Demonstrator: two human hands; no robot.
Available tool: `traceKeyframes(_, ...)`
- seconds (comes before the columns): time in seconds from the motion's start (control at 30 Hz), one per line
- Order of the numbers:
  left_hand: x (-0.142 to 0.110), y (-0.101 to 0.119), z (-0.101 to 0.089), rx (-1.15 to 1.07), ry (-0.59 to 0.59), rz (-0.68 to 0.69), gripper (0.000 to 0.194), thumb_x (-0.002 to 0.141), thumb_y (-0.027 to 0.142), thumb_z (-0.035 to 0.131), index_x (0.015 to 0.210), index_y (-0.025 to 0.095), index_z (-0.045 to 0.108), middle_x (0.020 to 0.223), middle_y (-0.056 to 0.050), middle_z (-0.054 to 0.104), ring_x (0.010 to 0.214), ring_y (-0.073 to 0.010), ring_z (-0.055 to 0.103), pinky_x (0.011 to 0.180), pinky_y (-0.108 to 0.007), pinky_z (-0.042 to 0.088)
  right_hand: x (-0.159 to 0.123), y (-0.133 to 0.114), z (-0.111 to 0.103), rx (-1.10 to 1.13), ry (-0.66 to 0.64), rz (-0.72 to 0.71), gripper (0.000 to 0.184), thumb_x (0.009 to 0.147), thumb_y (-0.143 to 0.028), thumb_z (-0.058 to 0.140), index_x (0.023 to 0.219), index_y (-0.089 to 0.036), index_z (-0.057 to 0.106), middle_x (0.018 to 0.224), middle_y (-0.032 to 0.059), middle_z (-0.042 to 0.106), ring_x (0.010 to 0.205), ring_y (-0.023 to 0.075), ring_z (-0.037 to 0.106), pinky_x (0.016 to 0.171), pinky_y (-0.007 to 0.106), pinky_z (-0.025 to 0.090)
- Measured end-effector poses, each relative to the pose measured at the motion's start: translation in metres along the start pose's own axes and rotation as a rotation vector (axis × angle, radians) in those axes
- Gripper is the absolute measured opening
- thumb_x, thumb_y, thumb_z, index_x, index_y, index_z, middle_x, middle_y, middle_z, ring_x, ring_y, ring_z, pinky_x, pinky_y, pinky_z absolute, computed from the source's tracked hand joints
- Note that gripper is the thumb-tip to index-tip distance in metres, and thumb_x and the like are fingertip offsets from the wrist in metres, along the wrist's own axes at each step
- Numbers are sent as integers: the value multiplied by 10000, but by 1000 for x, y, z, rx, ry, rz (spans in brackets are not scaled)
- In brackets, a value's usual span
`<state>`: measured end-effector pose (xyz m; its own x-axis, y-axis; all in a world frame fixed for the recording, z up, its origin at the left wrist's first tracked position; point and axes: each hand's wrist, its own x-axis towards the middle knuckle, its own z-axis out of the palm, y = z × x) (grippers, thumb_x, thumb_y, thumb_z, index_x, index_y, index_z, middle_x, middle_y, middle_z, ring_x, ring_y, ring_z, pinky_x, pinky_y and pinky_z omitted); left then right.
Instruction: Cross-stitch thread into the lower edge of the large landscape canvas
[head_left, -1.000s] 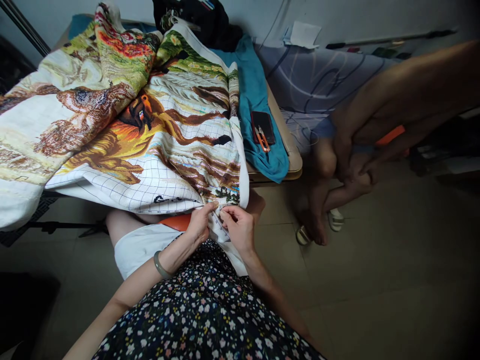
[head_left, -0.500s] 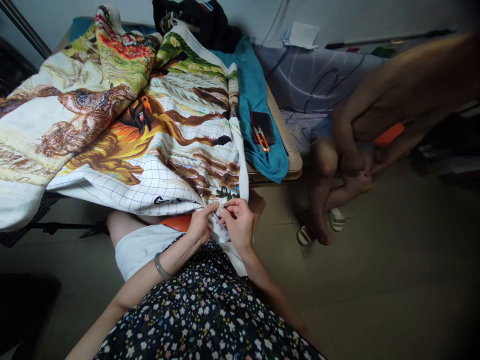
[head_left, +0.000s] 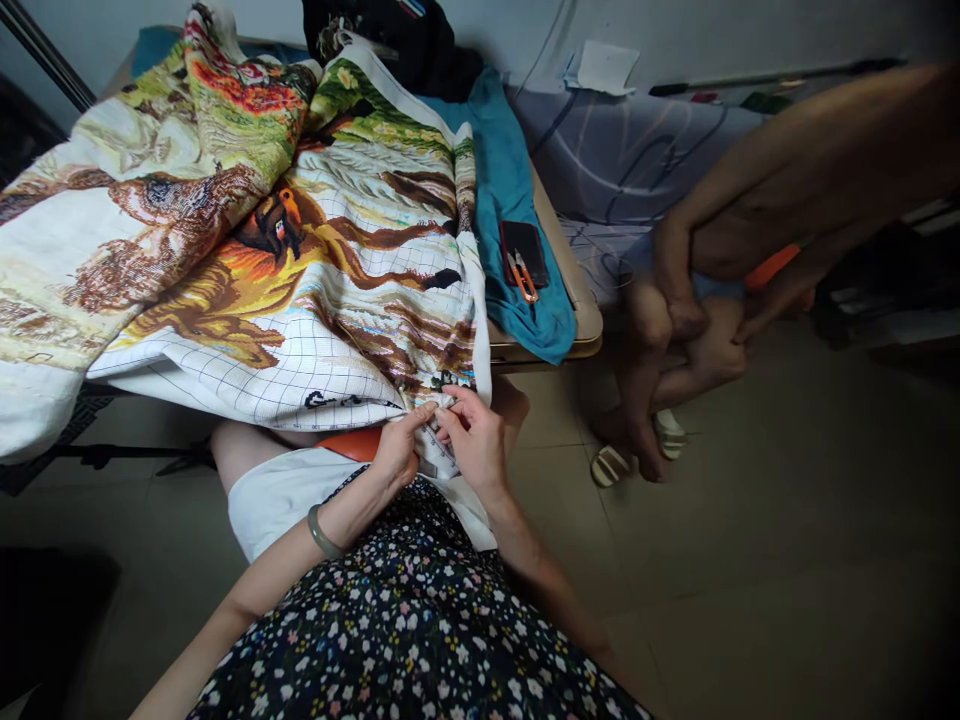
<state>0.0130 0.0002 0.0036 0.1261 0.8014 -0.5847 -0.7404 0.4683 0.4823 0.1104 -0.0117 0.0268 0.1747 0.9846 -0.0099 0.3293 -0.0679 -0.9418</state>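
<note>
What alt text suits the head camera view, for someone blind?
Left hand and right hand meet at the near edge of a large, gridded, partly stitched cloth. Orange snips lie beside it; another person sits at right.

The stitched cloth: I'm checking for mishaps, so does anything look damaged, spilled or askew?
Nothing clearly stands out. The stitched cloth is rumpled and folded over on the left but shows no visible tear or stain; scissors lie beside it.

No text, brand or number can be read, as the tiny printed marks [head_left: 439, 455] near the edge of the cloth [head_left: 352, 265] are too small and its dark curls [head_left: 321, 400] form no clear letters
</note>
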Motion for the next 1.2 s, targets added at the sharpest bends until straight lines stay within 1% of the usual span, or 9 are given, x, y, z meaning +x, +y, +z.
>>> traceKeyframes(0.2,1,2,-1,19,1,-32,384,434,306,909,697,95,726,678,-68,730,621,-172,654,719,-313,525,13,-15,-16,-206,-15,-42,160,907,-325,498,797,-217,541,570,-32,612,445,124,592,469,220,440)
traceKeyframes(0.3,-1,4,1,16,12,-39,415,422,298,914,734,90,736,725,-78,747,676,-199,681,790,-344,534,25,-27,-36,118,136,-44,227,921,-445,503,858,-228,488,709,-31,667,404,87,558,394,190,394)
traceKeyframes(0.37,-2,4,2,17,17,-30,436,422,295,912,767,89,743,753,-83,755,726,-217,696,835,-354,530,34,-37,-51,432,93,-43,283,891,-510,546,879,-241,460,696,-55,650,371,77,507,377,193,405)
traceKeyframes(0.47,-2,4,2,27,16,-23,432,437,306,903,781,97,746,774,-92,759,792,-245,709,878,-368,518,41,-49,-65,752,5,-94,328,814,-505,673,848,-246,474,561,-118,527,362,57,417,534,245,542)
traceKeyframes(0.53,-2,4,2,30,4,-21,424,444,308,900,781,101,748,786,-93,762,809,-246,709,890,-366,514,39,-50,-65,792,35,-160,333,787,-477,721,804,-239,489,550,-126,504,384,44,395,685,296,583)
traceKeyframes(0.6,-2,5,3,27,-7,-27,415,441,306,901,768,101,748,777,-88,760,785,-232,705,877,-356,520,32,-45,-61,716,48,-179,326,799,-462,717,758,-227,494,528,-122,496,375,37,370,710,309,582)
traceKeyframes(0.73,-4,6,4,22,7,-46,378,427,310,903,690,103,728,693,-71,737,664,-196,672,784,-336,532,12,-22,-46,415,-64,-6,256,845,-430,649,769,-214,536,434,-115,428,332,53,339,444,209,457)
traceKeyframes(0.9,-4,6,3,32,6,-36,340,444,298,893,649,113,695,632,-48,701,588,-174,636,708,-322,506,-7,1,-33,10,-159,25,205,852,-341,577,917,-176,680,543,-37,574,413,87,467,397,198,381)
traceKeyframes(1.2,-3,5,3,14,30,-37,344,444,277,887,669,103,693,642,-47,699,586,-159,623,700,-310,491,-7,-1,-30,-111,-112,-48,258,845,-311,557,927,-160,749,556,-6,616,430,101,490,421,214,405)
